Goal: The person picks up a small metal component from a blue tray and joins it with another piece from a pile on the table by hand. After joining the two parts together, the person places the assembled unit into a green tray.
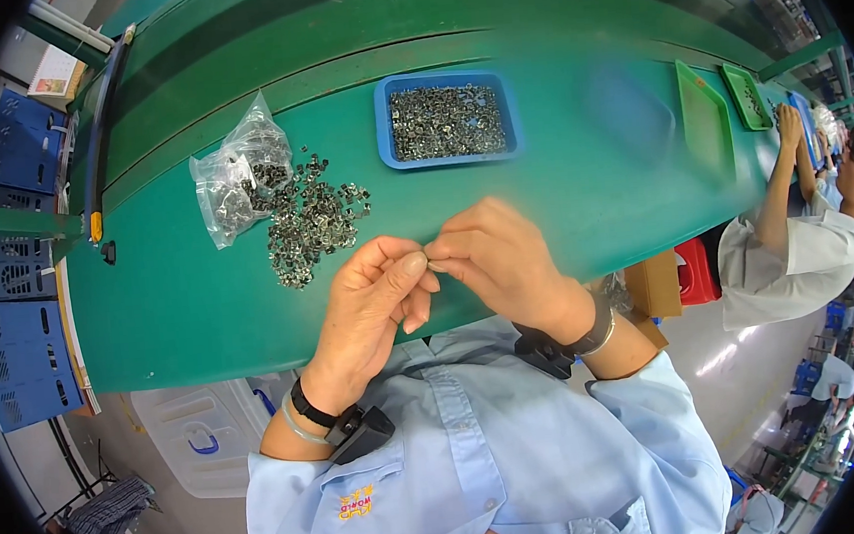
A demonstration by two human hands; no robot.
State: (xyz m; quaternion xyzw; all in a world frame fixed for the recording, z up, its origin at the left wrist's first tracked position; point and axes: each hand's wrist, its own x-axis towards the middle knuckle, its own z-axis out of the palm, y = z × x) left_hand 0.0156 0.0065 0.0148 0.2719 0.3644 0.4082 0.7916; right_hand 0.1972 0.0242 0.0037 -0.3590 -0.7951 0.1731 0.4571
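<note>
My left hand (381,293) and my right hand (497,261) meet fingertip to fingertip above the near part of the green table. Both are closed in a pinch; whatever sits between the fingertips is too small and covered to name. Just beyond my left hand lies a loose heap of small shiny metal pieces (313,226). It spills from a clear plastic bag (230,187) holding more of them. Farther off, in front of my right hand, a blue tray (388,150) holds many similar small metal parts (446,122).
Green trays (705,125) stand along the table to the right, where a person in a white top (797,258) works. A cardboard box (653,287) and a red container (695,271) are below the edge. Blue crates (27,349) stack at the left, above a clear bin (205,435).
</note>
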